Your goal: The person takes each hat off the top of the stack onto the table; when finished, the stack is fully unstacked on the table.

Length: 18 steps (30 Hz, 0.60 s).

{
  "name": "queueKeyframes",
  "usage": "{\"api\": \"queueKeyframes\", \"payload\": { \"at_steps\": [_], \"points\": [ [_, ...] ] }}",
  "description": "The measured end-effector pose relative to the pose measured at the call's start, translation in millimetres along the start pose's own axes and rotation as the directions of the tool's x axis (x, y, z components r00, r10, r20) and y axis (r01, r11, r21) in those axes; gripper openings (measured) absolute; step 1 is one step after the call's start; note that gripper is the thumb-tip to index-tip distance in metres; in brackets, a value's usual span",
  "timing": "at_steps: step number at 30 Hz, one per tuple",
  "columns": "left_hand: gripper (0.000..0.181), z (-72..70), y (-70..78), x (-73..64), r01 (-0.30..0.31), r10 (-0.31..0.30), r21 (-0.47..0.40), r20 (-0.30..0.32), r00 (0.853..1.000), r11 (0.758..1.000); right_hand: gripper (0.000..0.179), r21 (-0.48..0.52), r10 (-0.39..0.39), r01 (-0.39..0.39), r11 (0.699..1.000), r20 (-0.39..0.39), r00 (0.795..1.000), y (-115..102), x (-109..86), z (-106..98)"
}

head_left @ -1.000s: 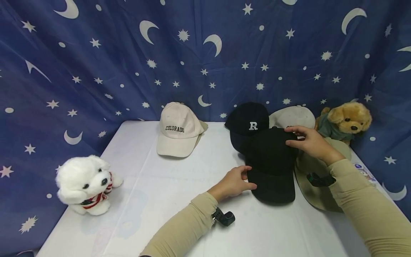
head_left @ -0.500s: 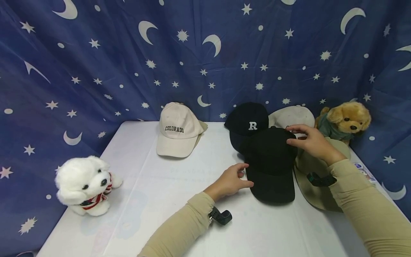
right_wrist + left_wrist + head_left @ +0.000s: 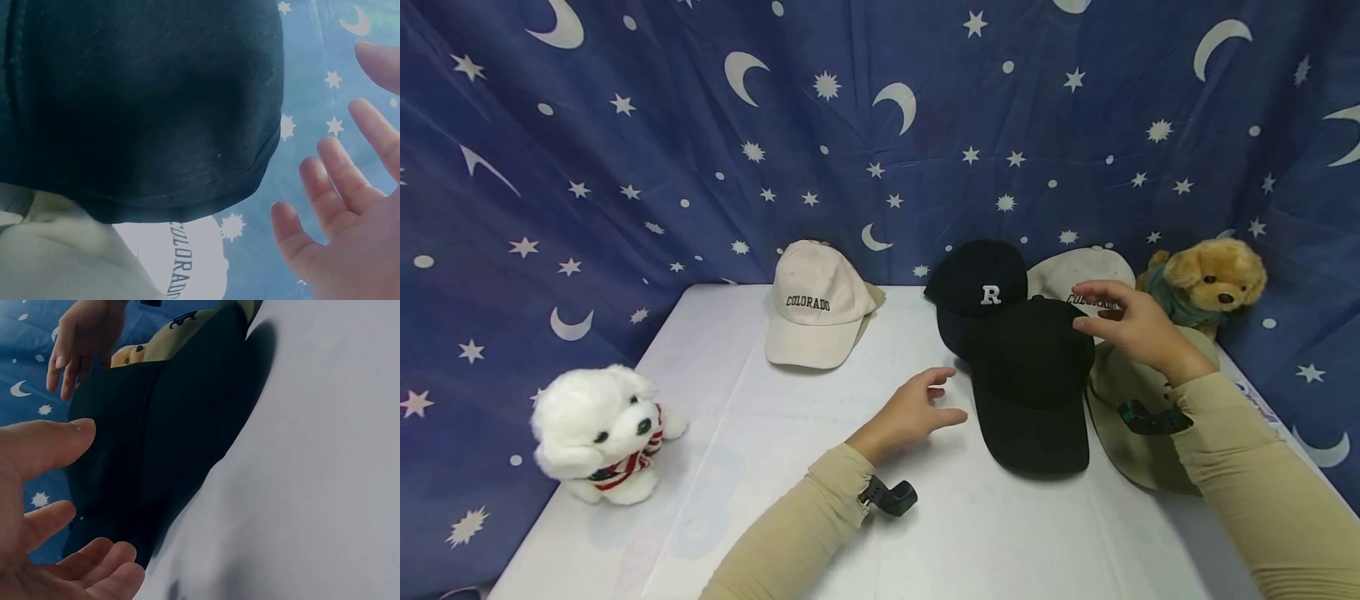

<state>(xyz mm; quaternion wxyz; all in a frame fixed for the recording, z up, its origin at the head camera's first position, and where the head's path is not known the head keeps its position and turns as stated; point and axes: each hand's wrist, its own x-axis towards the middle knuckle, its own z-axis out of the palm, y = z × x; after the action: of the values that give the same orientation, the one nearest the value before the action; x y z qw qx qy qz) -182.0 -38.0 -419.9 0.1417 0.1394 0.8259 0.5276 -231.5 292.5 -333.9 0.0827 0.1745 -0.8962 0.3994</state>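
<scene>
A plain black baseball cap (image 3: 1033,375) lies on the white table with its brim toward me, overlapping a dark cap with a white R (image 3: 977,275). My left hand (image 3: 910,417) hovers left of the black cap, fingers spread and holding nothing. To the cap's upper right is my right hand (image 3: 1138,329), its fingers loosely bent and nothing in them. In the right wrist view those fingers (image 3: 331,181) are apart from the black cloth. A pale COLORADO cap (image 3: 1082,268) and an olive hat (image 3: 1138,408) lie partly hidden by my right hand and the black cap.
A beige COLORADO cap (image 3: 812,292) sits at the back left, with another tan edge behind it. A white plush dog (image 3: 598,433) stands on the left, a golden plush dog (image 3: 1206,279) at the back right. A blue starry curtain (image 3: 820,125) hangs behind the table.
My left hand has drawn back leftward from the black cap's brim. My right hand has shifted slightly right, off the crown. The black cap stays where it was.
</scene>
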Motion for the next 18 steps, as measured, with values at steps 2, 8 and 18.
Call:
{"api": "queueKeyframes", "payload": {
  "at_steps": [2, 8, 18],
  "points": [
    [0.069, -4.2, -1.2, -0.6, 0.003, -0.003, -0.006, -0.007, 1.0, 1.0, 0.047, -0.005, 0.004, -0.004, 1.0, 0.011, 1.0, -1.4, 0.3, -0.5],
    [0.069, 1.9, -6.4, 6.1, 0.023, -0.022, -0.047, 0.027, 0.999, 0.999, 0.056, 0.007, 0.061, -0.062, 0.998, 0.117, 0.991, 3.4, 2.9, -1.3],
    [0.066, 31.1, -3.3, 18.1, 0.007, 0.0, -0.094, 0.071, 0.998, 0.996, 0.055, 0.059, 0.048, -0.056, 0.997, 0.14, 0.989, 17.6, -0.9, 5.5]
  ]
}}
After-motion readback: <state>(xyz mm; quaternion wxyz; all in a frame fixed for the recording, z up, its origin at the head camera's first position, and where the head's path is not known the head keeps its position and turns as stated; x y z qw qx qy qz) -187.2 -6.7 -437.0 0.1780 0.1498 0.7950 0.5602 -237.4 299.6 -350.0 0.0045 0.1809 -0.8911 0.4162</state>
